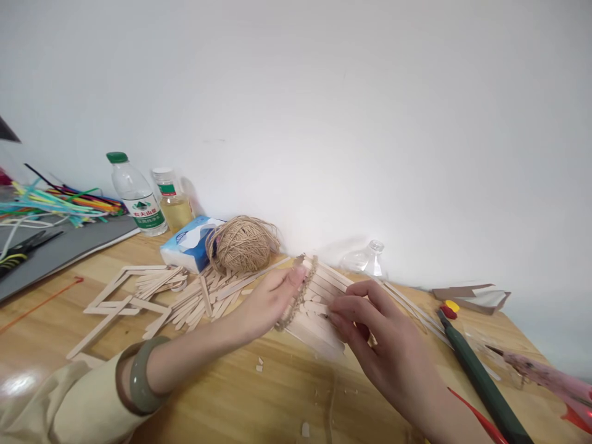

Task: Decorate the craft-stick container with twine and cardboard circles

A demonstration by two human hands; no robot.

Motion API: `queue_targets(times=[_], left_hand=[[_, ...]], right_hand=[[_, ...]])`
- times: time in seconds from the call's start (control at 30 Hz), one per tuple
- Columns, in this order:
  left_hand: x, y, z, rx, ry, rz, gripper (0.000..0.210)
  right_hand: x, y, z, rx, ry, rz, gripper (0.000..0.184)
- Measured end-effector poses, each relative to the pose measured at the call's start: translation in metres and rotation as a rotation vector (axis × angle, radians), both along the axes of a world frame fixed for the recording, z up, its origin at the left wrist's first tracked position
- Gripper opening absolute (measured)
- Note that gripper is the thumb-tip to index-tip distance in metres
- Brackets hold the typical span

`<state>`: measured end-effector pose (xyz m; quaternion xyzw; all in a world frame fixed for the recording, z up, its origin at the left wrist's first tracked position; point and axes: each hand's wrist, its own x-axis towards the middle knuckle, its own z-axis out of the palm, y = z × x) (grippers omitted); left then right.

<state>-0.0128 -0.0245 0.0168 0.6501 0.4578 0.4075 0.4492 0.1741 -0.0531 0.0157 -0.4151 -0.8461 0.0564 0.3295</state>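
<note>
A panel of pale craft sticks (pixel 324 286) laid side by side is held tilted above the table. Twine (pixel 296 303) runs along its left edge. My left hand (pixel 272 302) grips that edge, fingers partly hidden behind the panel. Over the panel's right part, my right hand (pixel 383 333) has thumb and fingers pinched together at its surface. Something small and dark shows at those fingertips, too small to name. The panel's lower edge is blurred.
Loose craft sticks (pixel 194 308) and a twine ball (pixel 243 245) lie left, near a tissue pack (pixel 185 250) and a water bottle (pixel 139 200). A green-handled tool (pixel 481 376) and pink glue gun (pixel 550 373) lie right. A clear bottle piece (pixel 367 260) is by the wall.
</note>
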Motion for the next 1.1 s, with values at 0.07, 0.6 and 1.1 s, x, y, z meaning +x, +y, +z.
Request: queue_targets(times=[0.07, 0.6, 1.1], left_hand=[[-0.0003, -0.0006, 0.0009, -0.003, -0.003, -0.014, 0.043], [-0.0012, -0.0049, 0.0041, 0.000, 0.001, 0.005, 0.040], [-0.0034, -0.0050, 0.0080, -0.198, -0.252, -0.222, 0.005]], right_hand=[[-0.0002, 0.0001, 0.0014, 0.034, -0.027, -0.015, 0.015], [0.0023, -0.0017, 0.0043, -0.011, -0.004, -0.025, 0.014], [0.0013, -0.0036, 0.0079, 0.036, -0.010, -0.057, 0.017]])
